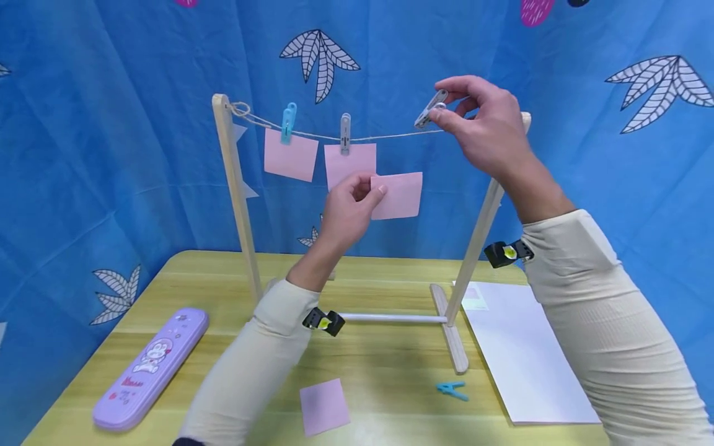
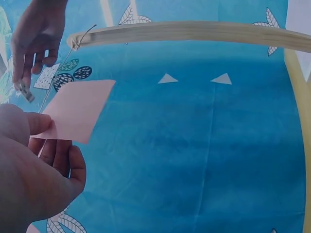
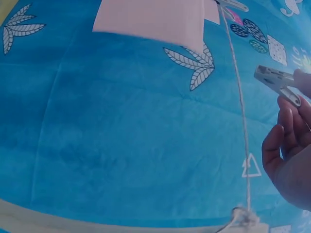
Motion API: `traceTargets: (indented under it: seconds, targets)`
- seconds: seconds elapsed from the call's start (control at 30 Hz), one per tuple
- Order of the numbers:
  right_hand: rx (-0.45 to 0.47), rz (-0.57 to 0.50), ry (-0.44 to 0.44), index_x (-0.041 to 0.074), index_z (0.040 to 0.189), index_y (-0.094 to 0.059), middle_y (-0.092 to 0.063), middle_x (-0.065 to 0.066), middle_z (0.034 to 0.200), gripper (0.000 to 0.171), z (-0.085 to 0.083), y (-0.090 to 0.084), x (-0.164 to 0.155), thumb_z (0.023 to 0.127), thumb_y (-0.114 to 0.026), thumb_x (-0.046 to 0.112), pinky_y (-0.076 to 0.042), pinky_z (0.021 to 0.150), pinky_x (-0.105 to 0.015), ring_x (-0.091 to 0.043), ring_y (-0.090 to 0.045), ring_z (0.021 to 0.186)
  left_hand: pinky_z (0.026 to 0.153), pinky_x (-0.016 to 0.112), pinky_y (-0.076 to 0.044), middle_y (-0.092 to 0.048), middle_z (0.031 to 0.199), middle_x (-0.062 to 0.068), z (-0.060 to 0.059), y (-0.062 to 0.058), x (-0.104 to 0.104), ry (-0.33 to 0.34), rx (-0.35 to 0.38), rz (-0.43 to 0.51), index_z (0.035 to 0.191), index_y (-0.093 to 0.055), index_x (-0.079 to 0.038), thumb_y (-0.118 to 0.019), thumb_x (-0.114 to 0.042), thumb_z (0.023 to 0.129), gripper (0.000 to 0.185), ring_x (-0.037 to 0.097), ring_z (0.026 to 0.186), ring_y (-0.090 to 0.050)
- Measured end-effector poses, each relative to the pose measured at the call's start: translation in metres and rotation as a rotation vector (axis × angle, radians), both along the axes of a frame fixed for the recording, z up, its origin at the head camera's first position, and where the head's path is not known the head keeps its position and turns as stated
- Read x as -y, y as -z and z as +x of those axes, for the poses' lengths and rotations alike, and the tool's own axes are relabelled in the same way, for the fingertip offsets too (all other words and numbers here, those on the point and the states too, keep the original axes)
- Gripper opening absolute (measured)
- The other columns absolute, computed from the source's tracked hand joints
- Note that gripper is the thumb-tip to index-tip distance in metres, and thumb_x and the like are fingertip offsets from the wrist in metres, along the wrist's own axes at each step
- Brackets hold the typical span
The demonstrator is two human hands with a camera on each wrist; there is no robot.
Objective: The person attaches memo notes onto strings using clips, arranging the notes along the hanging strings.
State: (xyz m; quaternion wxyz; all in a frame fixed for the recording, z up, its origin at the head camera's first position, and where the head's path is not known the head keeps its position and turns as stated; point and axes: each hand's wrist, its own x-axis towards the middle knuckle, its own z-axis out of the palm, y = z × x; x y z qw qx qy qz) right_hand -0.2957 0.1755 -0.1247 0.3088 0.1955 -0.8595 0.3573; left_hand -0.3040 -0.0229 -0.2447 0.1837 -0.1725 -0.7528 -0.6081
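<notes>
Left hand (image 1: 347, 207) is raised in front of the rack, thumb and fingers pinched on the left edge of a loose pink note (image 1: 397, 195). That note hangs free below the string (image 1: 390, 135), its left part overlapping the lower corner of the middle hung note (image 1: 350, 162).

Left to right on the string: blue peg (image 1: 288, 122) clamping the first pink note (image 1: 290, 155), grey peg (image 1: 345, 132) clamping the middle one, then bare string up to the right post (image 1: 478, 238).

Right hand (image 1: 484, 124) is just above that bare stretch, fingertips closed on a grey clothespin (image 1: 431, 109), which is tilted with its jaw end pointing down-left, close over the string. Whether it touches the string, cannot tell.

Worktop (image 1: 390, 365): purple pencil case (image 1: 149, 367) near the left edge, spare pink note (image 1: 325, 406) at the front, blue clip (image 1: 453, 390) beside the rack's right foot, white sheet (image 1: 524, 353) toward the right edge. Open surface lies between these items.
</notes>
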Motion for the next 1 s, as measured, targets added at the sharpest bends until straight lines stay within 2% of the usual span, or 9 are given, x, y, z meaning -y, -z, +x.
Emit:
traceTargets:
  seconds: [0.17,0.4,0.53,1.0]
  targets:
    - [0.029,0.073,0.023,0.022,0.133,-0.058,-0.052,0.003,0.109,0.037,-0.006,-0.007,0.009,0.097,-0.058,0.032,-0.036,0.072,-0.023,-0.007,-0.046,0.094,0.083,0.027,-0.054,-0.065,0.105,0.003,-0.006,-0.012,-0.009,-0.033,0.012,-0.015,0.119,-0.064,-0.012,-0.061,-0.026,0.096,0.027,0.015,0.096,-0.059]
    - [0.090,0.133,0.032,0.018,0.134,-0.055,-0.054,-0.005,0.118,0.035,-0.014,-0.009,0.017,0.100,-0.050,0.028,-0.040,0.086,-0.030,-0.017,-0.051,0.110,0.081,0.025,-0.055,-0.067,0.105,0.004,-0.014,-0.021,-0.018,-0.082,0.018,-0.015,0.118,-0.066,-0.012,-0.062,-0.025,0.095,0.027,0.015,0.094,-0.059]
    - [0.099,0.145,0.041,0.016,0.131,-0.057,-0.056,-0.006,0.116,0.033,-0.017,-0.009,0.018,0.101,-0.049,0.027,-0.040,0.089,-0.034,-0.018,-0.051,0.111,0.081,0.023,-0.054,-0.066,0.104,0.004,-0.018,-0.023,-0.021,-0.091,0.019,-0.012,0.116,-0.066,-0.012,-0.062,-0.027,0.095,0.026,0.014,0.094,-0.059]
    - [0.093,0.243,-0.004,0.014,0.125,-0.061,-0.060,-0.008,0.117,0.029,-0.018,-0.012,0.025,0.101,-0.050,0.023,-0.038,0.084,-0.035,-0.021,-0.051,0.105,0.080,0.024,-0.054,-0.066,0.104,0.006,-0.024,-0.031,-0.023,-0.090,-0.011,0.003,0.117,-0.066,-0.010,-0.061,-0.027,0.096,0.028,0.015,0.095,-0.059]
